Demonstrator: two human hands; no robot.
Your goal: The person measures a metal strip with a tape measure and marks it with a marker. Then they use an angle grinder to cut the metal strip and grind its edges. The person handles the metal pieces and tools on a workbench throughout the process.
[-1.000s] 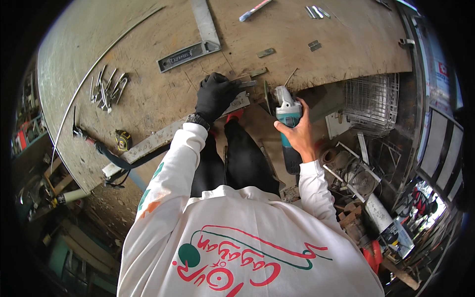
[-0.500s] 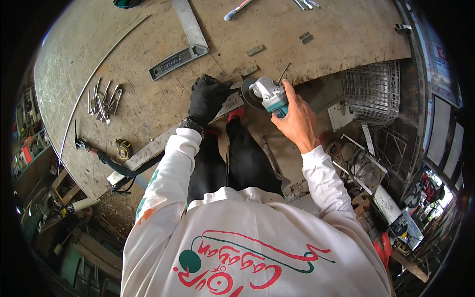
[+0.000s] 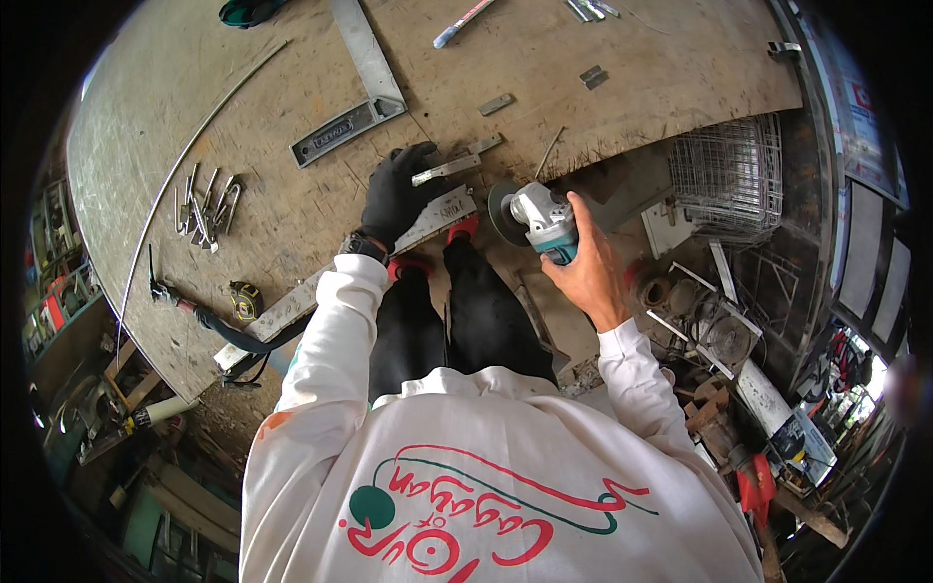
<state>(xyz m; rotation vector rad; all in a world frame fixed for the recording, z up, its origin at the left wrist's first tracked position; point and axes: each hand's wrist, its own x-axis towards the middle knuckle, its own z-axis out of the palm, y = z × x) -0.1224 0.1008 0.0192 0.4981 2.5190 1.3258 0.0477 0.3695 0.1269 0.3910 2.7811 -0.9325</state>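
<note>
In my right hand [image 3: 591, 276], bare and wrapped around the body, is a teal and silver angle grinder [image 3: 544, 222]. Its dark disc faces left, toward the table's front edge. My left hand [image 3: 394, 192] wears a black glove and grips a short flat metal strip [image 3: 447, 171] that sticks out to the right. Beneath that hand, a long metal bar [image 3: 432, 216] runs along the table's edge. A gap separates the disc from the strip. Just beyond the strip lies another small metal piece [image 3: 485, 143].
On the wooden table [image 3: 262, 107] lie a try square [image 3: 335, 133], bent metal rods [image 3: 206, 209], a tape measure [image 3: 245, 300], a marker [image 3: 462, 23] and a long thin rod [image 3: 185, 154]. A black cable [image 3: 233, 332] crosses the front edge. Wire racks [image 3: 727, 180] stand at right.
The grinder has moved right and slightly nearer to me, away from the left hand. My gloved fingers have loosened and turned, bringing the metal strip into sight.
</note>
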